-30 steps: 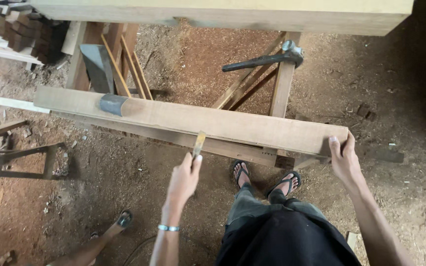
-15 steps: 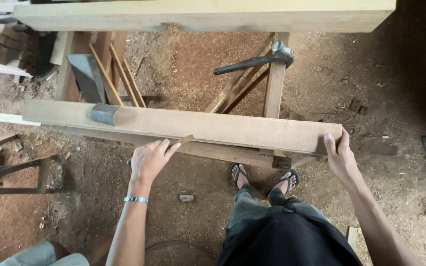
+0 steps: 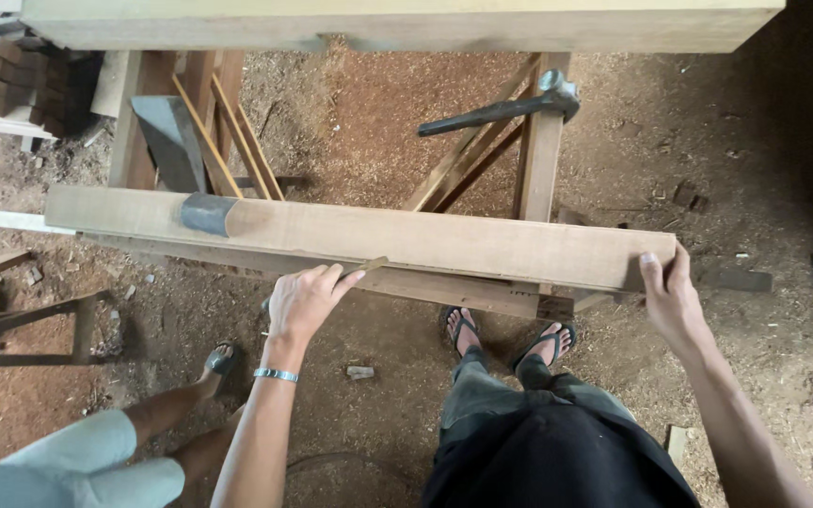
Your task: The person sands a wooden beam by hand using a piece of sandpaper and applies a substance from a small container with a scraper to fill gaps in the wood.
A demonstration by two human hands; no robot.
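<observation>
Marking step in hand, by the look of it. Left hand [image 3: 305,299] pinches a pencil [image 3: 366,267], its tip just past the fingertips, touching the near edge of the plank [image 3: 444,243]. Right hand [image 3: 672,299] has fingers curled over the plank's end, steadying it. Next move likely needs the plank kept from sliding.

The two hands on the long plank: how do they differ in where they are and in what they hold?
The left hand is at the plank's near edge, around its middle, holding a thin pencil-like stick. The right hand grips the plank's right end, fingers wrapped over the corner, with no tool. The left wrist wears a metal bracelet; the right wrist is bare. Both hands touch the same plank.
</observation>
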